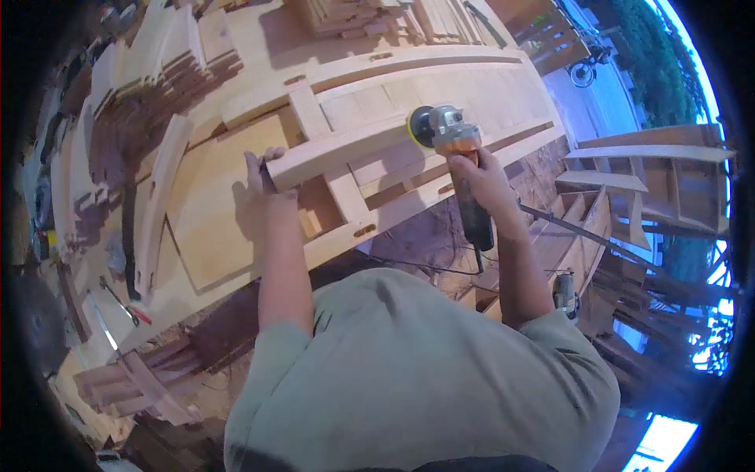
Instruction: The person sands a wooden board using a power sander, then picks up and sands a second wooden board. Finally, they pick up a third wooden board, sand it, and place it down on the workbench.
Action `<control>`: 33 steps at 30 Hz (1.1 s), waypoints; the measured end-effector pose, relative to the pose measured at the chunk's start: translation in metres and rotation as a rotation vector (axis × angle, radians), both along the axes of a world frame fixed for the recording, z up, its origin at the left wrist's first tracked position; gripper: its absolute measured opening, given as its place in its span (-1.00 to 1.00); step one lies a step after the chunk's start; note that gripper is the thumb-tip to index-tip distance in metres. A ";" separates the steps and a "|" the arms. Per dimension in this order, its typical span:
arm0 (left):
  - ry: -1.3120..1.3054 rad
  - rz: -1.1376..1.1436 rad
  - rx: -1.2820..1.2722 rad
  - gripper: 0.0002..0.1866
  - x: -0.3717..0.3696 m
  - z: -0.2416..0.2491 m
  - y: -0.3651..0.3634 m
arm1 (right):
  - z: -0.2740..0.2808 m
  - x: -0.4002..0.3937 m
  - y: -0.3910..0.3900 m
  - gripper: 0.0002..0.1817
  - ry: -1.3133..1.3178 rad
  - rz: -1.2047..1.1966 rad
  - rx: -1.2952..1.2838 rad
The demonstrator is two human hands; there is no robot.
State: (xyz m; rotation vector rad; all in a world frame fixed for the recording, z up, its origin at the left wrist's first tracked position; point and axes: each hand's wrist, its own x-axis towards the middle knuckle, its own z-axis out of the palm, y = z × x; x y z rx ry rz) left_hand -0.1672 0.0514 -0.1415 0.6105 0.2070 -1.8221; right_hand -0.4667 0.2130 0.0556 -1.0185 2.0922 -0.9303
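Observation:
My left hand (pixel 266 175) is closed round the near left end of a pale wooden bar (pixel 342 149), which lies slanting across a wooden frame (pixel 346 193). In my right hand (pixel 486 185) is an angle grinder (pixel 454 134) with an orange and grey body and a dark handle. Its round yellow-edged disc (pixel 420 127) is at the far right end of the bar; whether it touches the wood cannot be made out. A black cord hangs from the grinder's lower end.
Stacked wood pieces (pixel 169 47) stand at the back left of the workbench (pixel 177 295). Red-handled pliers (pixel 126 303) lie at the left. A second power tool (pixel 565 293) is near my right elbow. Wooden shelving (pixel 653 169) stands at the right.

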 end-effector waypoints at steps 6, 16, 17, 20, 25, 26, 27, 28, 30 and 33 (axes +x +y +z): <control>0.142 0.055 -0.129 -0.39 0.006 -0.061 -0.021 | -0.012 -0.097 -0.001 -0.48 0.098 -0.118 -0.004; 0.040 0.177 -0.380 -0.25 0.101 -0.010 -0.029 | -0.034 -0.102 0.064 -0.55 -0.457 -0.342 -0.362; -0.194 0.121 -0.102 -0.26 0.113 0.012 -0.025 | -0.036 -0.096 0.077 -0.55 -0.471 -0.338 -0.354; -0.596 0.065 0.162 -0.29 0.116 0.030 -0.007 | -0.043 -0.081 0.088 -0.59 -0.653 -0.386 -0.436; -0.392 0.291 0.179 -0.46 0.106 -0.001 -0.005 | -0.035 -0.050 0.081 -0.60 -0.481 -0.311 -0.328; -0.216 0.310 0.084 -0.49 0.106 -0.003 -0.007 | -0.033 -0.040 0.074 -0.61 -0.357 -0.269 -0.286; -0.045 0.333 -0.013 -0.52 0.110 -0.006 -0.007 | -0.026 -0.026 0.066 -0.61 -0.365 -0.240 -0.282; 0.026 0.338 -0.127 -0.53 0.102 0.006 -0.001 | -0.018 -0.009 0.059 -0.62 -0.411 -0.139 -0.237; 0.080 0.373 -0.236 -0.54 0.097 0.014 0.003 | -0.023 0.016 0.042 -0.62 -0.454 0.036 -0.252; 0.190 0.363 -0.198 -0.53 0.094 0.006 0.001 | 0.010 0.079 0.022 -0.58 -0.418 0.185 -0.146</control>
